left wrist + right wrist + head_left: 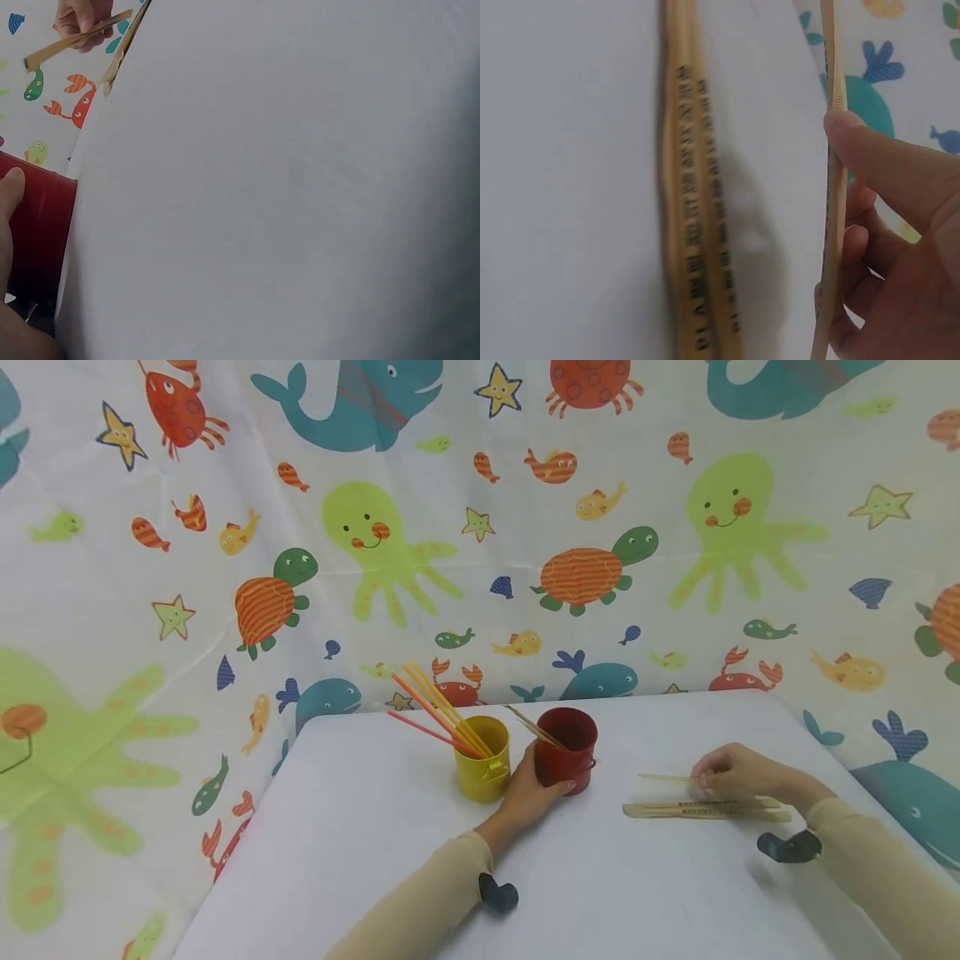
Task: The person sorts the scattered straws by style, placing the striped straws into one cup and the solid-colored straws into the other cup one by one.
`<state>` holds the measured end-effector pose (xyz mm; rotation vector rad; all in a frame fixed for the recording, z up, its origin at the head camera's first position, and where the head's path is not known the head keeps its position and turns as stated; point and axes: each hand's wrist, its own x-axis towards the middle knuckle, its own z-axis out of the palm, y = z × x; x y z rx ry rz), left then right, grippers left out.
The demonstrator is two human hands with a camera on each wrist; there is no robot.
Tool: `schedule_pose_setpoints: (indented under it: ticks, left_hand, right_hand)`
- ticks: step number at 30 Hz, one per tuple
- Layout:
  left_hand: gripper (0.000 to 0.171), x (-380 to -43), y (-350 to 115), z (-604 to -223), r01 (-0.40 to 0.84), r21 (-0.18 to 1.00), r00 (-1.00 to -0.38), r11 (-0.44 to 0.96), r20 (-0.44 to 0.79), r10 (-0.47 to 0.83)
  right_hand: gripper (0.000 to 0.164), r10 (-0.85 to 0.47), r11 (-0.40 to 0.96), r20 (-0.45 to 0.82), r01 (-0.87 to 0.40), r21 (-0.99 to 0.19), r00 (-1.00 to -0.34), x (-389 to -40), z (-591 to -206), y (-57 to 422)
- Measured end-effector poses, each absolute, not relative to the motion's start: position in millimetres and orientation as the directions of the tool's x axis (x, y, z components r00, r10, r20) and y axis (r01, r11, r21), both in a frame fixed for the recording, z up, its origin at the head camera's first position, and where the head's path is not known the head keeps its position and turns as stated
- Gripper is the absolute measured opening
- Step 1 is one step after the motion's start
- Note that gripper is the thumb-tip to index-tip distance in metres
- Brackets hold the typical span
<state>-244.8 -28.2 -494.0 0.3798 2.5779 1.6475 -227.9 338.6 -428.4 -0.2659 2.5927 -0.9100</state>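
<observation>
From where I stand, the right hand (738,770) is at the right of the head view, thumb and fingers pinching a thin stick (663,776) above the table (360,843). Its far end, pointing left, is plain enough, but the near end is lost behind the fingers. The right wrist view has it upright at the right, running out of the frame at top and bottom, with the thumb across it and the other fingers partly tucked behind. Dark marks along its edge are too thin to read.

Just below that hand, two printed sticks (705,812) lie side by side on the table; close up, both are cut off and their lettering is blurred.

Near the centre, the left hand (528,789) grips the red cup (576,760), thumb across the front. Its other fingers are mostly hidden, and the left wrist view shows little more than the thumb, with the cup cut off at the left edge. Light sticks (531,722) lean out of the red cup, how many I can't tell.

Just left stands the yellow cup (480,785), its wall hiding the lower ends of several coloured sticks (435,702). Both sleeves (431,893) run out of the frame
</observation>
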Motion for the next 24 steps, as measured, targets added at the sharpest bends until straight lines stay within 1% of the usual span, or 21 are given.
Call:
schedule_pose_setpoints:
  ticks: [7, 12, 15, 19, 24]
  left_hand:
    - [0.087, -244.2, -27.0, -494.7, 0.174, 0.9, -0.968, 0.399, 0.084, 0.235]
    - [0.088, -243.7, -25.9, -498.4, 0.175, 0.905, -0.967, 0.389, 0.084, 0.24]
    - [0.088, -245.2, -24.0, -498.2, 0.181, 0.905, -0.966, 0.385, 0.09, 0.241]
    - [0.088, -247.0, -22.9, -495.3, 0.18, 0.901, -0.966, 0.394, 0.088, 0.243]
    - [0.088, -249.0, -22.7, -497.1, 0.164, 0.905, -0.969, 0.393, 0.074, 0.235]
  right_hand:
    - [0.035, -0.341, 0.696, -0.205, -0.1, -0.711, -0.917, -234.6, -406.0, 335.9]
    - [0.04, -0.31, 0.674, -0.164, -0.095, -0.733, -0.937, -238.0, -396.6, 329.5]
    - [0.038, -0.286, 0.658, -0.108, -0.113, -0.745, -0.952, -239.8, -388.9, 324.6]
    - [0.036, -0.268, 0.595, -0.025, -0.145, -0.79, -0.963, -242.0, -375.3, 313.4]
    - [0.039, -0.253, 0.529, -0.004, -0.135, -0.837, -0.967, -246.8, -360.9, 297.4]
